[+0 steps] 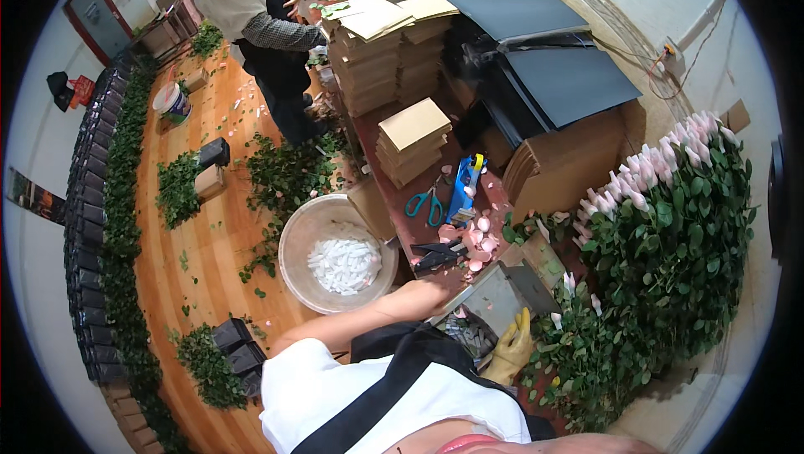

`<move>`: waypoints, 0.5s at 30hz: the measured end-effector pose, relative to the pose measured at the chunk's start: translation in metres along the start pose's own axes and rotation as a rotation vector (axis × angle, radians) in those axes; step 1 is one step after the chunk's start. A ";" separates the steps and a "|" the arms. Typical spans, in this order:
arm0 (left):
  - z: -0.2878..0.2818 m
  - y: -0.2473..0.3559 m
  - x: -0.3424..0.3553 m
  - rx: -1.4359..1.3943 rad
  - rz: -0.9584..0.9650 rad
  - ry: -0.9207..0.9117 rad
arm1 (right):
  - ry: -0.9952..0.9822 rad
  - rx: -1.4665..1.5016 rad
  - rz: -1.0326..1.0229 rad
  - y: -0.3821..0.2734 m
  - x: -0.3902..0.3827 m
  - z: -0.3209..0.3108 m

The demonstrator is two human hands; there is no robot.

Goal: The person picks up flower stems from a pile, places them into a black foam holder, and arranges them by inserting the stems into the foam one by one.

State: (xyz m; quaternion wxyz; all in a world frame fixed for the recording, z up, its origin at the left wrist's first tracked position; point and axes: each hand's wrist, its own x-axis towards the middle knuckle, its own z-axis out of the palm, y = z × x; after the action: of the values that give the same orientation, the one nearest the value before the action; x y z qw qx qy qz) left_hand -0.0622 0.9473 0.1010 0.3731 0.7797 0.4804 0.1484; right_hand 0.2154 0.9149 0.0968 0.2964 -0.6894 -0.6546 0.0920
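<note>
dark-wrapped bundles [90, 203] are already lined along the left wall; pink roses [649, 171] are left unpacked beside the gloved right hand [510, 350]. whether anything is held by its fingers, or the left hand's [439, 289], cannot be told.

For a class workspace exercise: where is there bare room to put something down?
Mostly bare wooden floor lies between the white bucket and the leafy row at left. Around the scissors, blue tape dispenser and pink petals, the tabletop is crowded.
</note>
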 end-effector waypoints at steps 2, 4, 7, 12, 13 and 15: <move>-0.021 -0.005 -0.045 0.027 0.082 -0.427 | -0.026 0.025 0.005 0.001 0.002 0.000; -0.046 0.008 -0.087 -0.038 0.207 -0.915 | -0.025 0.056 -0.009 0.001 0.001 0.003; -0.031 0.005 -0.134 -0.213 0.151 -1.335 | 0.004 0.038 0.008 0.003 -0.002 0.004; -0.017 0.004 -0.169 -0.333 -0.031 -1.406 | 0.016 0.012 0.003 0.007 -0.002 0.004; -0.017 0.005 -0.175 -0.342 -0.061 -1.413 | -0.007 -0.015 0.007 0.008 -0.003 0.005; -0.018 0.006 -0.181 -0.353 -0.103 -1.423 | 0.004 -0.028 -0.008 0.006 -0.002 0.002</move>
State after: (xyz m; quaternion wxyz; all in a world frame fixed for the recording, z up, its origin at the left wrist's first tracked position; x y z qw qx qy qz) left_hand -0.1581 0.7983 0.1406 0.7211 0.5923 0.1269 -0.3362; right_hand 0.2193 0.9137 0.0913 0.2883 -0.6910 -0.6580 0.0802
